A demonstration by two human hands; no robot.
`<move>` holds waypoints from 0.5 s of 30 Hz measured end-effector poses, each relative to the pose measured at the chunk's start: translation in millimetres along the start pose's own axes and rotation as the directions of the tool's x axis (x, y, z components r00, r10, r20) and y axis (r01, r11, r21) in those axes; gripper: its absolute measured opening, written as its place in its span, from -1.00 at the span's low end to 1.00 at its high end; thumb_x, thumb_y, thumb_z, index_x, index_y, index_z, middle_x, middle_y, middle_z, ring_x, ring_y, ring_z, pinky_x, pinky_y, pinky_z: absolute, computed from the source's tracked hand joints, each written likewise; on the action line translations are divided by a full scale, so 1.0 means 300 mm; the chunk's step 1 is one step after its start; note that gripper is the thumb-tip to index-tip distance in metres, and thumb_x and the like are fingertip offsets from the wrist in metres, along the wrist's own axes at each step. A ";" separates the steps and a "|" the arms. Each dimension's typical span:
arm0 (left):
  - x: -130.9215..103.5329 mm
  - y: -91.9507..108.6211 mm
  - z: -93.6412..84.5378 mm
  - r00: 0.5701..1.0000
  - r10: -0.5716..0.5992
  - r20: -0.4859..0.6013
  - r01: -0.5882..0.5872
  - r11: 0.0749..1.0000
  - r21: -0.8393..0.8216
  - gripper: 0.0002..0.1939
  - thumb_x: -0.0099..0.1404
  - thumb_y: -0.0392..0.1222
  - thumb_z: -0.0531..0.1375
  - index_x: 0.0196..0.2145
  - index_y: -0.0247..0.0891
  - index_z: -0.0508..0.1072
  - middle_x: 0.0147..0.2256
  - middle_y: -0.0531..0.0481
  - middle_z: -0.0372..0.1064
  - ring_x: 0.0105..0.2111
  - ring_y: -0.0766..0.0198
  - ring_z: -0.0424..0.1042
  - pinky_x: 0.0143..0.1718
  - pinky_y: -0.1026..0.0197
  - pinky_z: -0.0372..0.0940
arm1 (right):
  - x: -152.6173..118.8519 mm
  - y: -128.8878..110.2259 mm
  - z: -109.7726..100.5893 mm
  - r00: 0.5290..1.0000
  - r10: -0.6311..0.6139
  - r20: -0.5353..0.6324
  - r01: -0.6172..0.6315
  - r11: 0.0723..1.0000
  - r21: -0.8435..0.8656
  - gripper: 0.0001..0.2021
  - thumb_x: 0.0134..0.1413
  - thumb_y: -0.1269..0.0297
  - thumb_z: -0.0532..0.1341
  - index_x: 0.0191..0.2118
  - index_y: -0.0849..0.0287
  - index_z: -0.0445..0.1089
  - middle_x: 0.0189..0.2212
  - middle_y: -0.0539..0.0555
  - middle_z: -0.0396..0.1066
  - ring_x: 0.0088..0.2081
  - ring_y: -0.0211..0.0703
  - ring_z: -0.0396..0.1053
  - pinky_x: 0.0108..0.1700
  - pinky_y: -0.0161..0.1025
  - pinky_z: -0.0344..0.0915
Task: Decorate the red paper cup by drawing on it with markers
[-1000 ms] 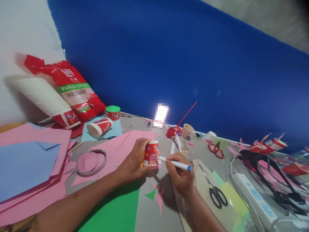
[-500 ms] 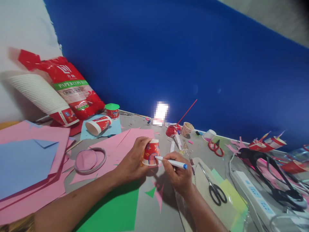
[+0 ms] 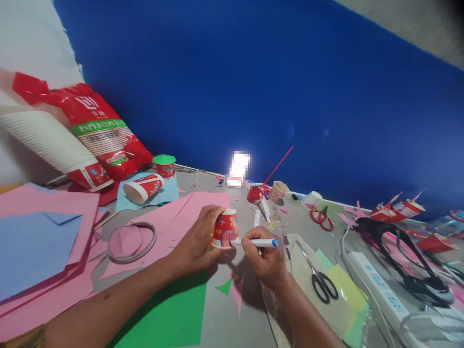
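Observation:
My left hand (image 3: 197, 240) grips a small red paper cup (image 3: 225, 228) standing upside down on the grey table (image 3: 224, 314), on the edge of a pink sheet (image 3: 174, 227). An arch is drawn on the cup's side. My right hand (image 3: 263, 258) holds a white marker with a blue end (image 3: 259, 242). Its tip touches the cup's lower right side near the rim.
Black scissors (image 3: 319, 278) lie right of my right hand, red scissors (image 3: 321, 218) farther back. A power strip (image 3: 377, 290) and black cables sit at right. Pink, blue and green paper sheets (image 3: 170, 319), a metal ring (image 3: 131, 240), a cup stack and red bag (image 3: 97, 130) fill the left.
The marker tip has slid down the cup's side toward its rim, and the marker now lies flatter. The view has shifted slightly.

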State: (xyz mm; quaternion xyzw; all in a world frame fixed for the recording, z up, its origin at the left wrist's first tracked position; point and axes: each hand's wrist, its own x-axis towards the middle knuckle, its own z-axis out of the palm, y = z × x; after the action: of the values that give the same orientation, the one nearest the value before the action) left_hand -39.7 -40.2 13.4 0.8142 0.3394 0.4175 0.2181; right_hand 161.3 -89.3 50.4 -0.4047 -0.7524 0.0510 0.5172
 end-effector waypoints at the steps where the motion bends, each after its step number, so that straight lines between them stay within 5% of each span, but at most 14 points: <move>1: 0.001 0.001 -0.001 1.000 -0.005 0.002 0.005 1.000 -0.004 -0.26 0.26 -0.20 0.31 0.31 -0.10 0.12 0.20 -0.20 0.21 0.25 -0.14 0.31 0.28 -0.24 0.34 | -0.001 -0.001 -0.002 1.000 0.007 -0.001 -0.007 1.000 0.005 -0.78 0.27 0.37 0.20 -0.45 0.14 0.42 -0.59 -0.04 0.42 -0.60 -0.29 0.32 -0.52 -0.35 0.19; 9: 0.001 0.008 -0.009 0.999 -0.032 0.009 0.032 0.999 -0.038 -0.26 0.25 -0.20 0.34 0.31 -0.13 0.15 0.20 -0.22 0.22 0.24 -0.11 0.31 0.31 -0.23 0.31 | -0.001 -0.003 -0.003 0.997 0.049 -0.067 -0.046 0.998 0.041 -0.79 0.27 0.35 0.21 -0.42 0.14 0.44 -0.59 -0.04 0.42 -0.62 -0.29 0.31 -0.57 -0.33 0.20; 13: -0.006 -0.007 -0.001 0.997 -0.069 -0.033 0.066 0.994 -0.090 -0.21 0.18 -0.30 0.32 0.31 -0.11 0.14 0.21 -0.20 0.20 0.27 -0.09 0.31 0.31 -0.22 0.33 | 0.027 -0.126 -0.076 0.993 0.079 -0.094 -0.072 0.995 0.067 -0.82 0.33 0.35 0.22 -0.36 0.06 0.46 -0.55 -0.03 0.45 -0.59 -0.24 0.37 -0.57 -0.28 0.27; 15: -0.009 -0.016 0.003 0.994 -0.089 -0.057 0.081 0.989 -0.127 -0.20 0.17 -0.32 0.31 0.31 -0.09 0.14 0.22 -0.19 0.18 0.29 -0.07 0.30 0.31 -0.21 0.34 | 0.024 -0.204 -0.141 0.998 -0.023 -0.058 0.024 1.000 0.019 -0.86 0.35 0.25 0.25 -0.28 -0.06 0.51 -0.54 -0.01 0.48 -0.55 -0.15 0.42 -0.52 -0.18 0.33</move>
State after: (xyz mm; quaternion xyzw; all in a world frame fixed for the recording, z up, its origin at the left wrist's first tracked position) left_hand -41.9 -39.1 8.5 0.7703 0.3536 0.4536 0.2755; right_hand 160.8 -140.0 105.5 -0.3921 -0.7413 0.0406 0.5432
